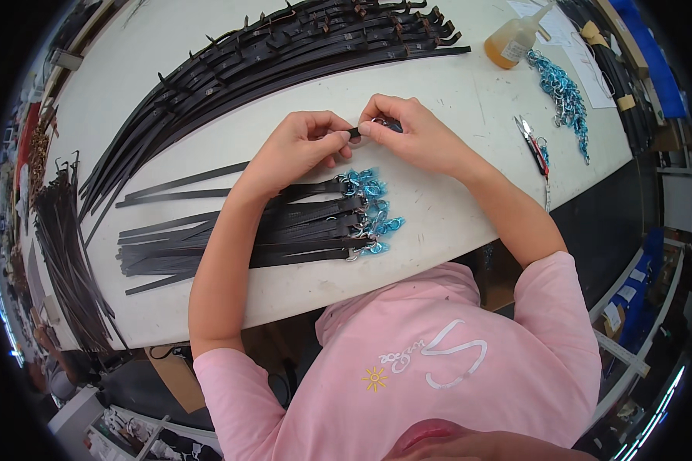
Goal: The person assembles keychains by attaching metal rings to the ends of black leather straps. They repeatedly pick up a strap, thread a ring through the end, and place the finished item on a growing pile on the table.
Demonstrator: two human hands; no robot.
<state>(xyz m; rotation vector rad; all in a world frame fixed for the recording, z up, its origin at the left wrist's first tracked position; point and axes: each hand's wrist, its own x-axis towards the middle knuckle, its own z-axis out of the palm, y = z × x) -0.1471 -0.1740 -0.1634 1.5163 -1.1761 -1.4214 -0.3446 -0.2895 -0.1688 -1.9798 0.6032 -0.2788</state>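
Above the white table, both hands meet with their fingertips pinched on one short dark end of a black strap. My left hand (306,150) grips the black strap (354,132) from the left, its thumb against the fingers. From the right, my right hand (417,137) pinches the same piece, and a dark bit with a metal ring (386,122) shows by its fingers. The rest of the strap is hidden behind my left hand and forearm. Just below lies a pile of black straps (307,223), with metal rings and blue plastic-wrapped hardware (373,203) at their right ends.
Across the back of the table (454,207) stretches a large bundle of black straps (284,58). More straps (69,253) hang over the left edge. At the right are a bottle of amber liquid (511,42), a heap of blue-wrapped rings (563,96) and red-handled snips (532,144).
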